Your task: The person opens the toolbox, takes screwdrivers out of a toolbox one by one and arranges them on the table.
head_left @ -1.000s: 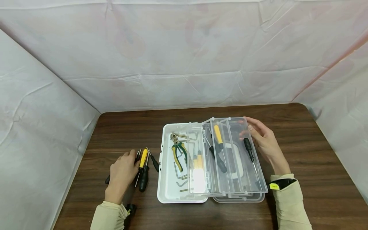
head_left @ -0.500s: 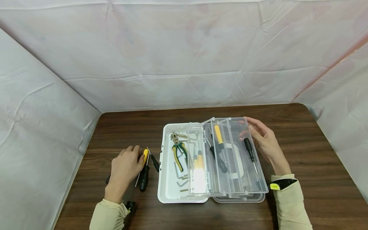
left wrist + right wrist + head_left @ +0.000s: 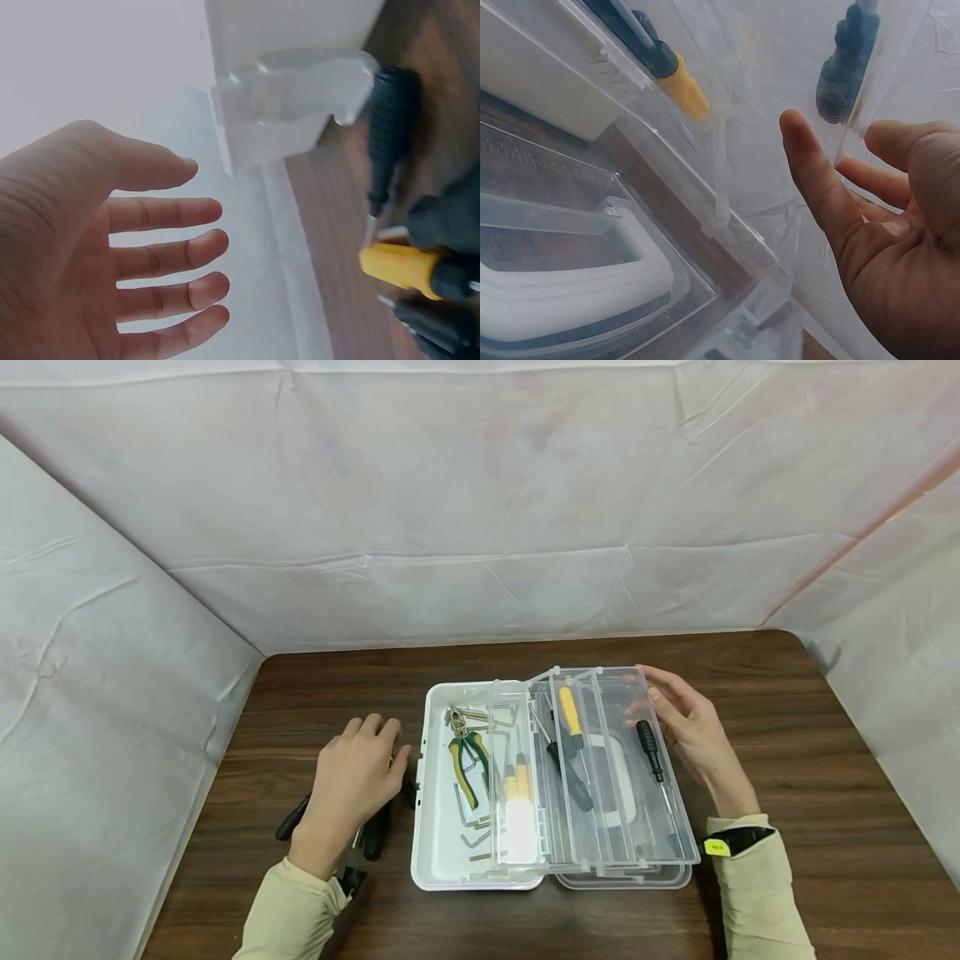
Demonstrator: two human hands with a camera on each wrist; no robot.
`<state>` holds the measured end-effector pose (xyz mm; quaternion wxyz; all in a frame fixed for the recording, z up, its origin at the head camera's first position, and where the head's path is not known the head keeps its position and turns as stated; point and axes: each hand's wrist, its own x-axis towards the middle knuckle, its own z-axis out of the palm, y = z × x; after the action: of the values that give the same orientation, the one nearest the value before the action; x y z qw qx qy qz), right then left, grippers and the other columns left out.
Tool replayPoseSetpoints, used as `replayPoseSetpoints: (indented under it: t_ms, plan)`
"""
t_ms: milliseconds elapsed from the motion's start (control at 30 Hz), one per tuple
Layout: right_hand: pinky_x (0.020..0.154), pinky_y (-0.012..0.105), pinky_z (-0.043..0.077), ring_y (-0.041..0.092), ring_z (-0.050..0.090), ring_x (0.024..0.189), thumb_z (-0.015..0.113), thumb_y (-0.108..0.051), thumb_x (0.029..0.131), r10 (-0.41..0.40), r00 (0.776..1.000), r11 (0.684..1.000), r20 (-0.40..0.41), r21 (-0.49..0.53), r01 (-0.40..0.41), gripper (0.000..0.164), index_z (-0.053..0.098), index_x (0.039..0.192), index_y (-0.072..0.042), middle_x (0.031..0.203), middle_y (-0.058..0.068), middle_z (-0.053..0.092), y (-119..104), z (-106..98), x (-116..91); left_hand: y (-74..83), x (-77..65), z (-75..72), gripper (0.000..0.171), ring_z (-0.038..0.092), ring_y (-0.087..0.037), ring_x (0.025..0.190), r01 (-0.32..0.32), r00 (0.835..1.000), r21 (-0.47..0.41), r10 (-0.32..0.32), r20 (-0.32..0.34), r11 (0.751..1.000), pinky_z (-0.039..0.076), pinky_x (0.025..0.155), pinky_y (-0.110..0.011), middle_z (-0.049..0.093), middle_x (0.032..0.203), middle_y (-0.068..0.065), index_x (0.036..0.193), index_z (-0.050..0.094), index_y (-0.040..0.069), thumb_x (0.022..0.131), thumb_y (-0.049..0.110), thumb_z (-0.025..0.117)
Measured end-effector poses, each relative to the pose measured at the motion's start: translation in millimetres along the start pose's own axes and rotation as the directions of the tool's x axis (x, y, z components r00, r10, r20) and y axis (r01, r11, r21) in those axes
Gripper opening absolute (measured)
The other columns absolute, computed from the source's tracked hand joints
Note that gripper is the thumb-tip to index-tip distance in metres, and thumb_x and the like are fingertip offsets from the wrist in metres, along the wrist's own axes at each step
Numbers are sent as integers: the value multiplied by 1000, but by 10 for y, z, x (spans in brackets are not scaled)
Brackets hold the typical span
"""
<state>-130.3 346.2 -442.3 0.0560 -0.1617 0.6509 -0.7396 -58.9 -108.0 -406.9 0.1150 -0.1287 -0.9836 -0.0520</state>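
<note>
"Where's your left hand (image 3: 356, 777)?"
"Over loose screwdrivers (image 3: 399, 267) beside the white box (image 3: 435, 860); your 4 fingers are apart, holding nothing."
"Your right hand (image 3: 693, 727)?"
"Fingers and thumb pinching the clear tray (image 3: 618, 702) at its edge."

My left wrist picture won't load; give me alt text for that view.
Left hand holding nothing, fingers extended, at frame left. At frame right, a dark-handled tool lies beside a white box, with a yellow-and-black tool and more dark handles lower in frame, on a wooden table.
</note>
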Motion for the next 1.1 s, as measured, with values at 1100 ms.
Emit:
replayPoseSetpoints:
  t_ms: [1100]
  plan:
    - [82, 22, 61, 10, 76, 92, 44, -2, 110, -10, 1000, 999, 5, -39, 10, 44, 44, 154, 2, 139, 6, 68, 2, -2, 17, 868, 686, -279, 20, 61, -22, 100, -608, 786, 28, 607, -114, 793, 57, 79, -39, 67, 109, -1, 109, 68, 18, 97, 33, 65]
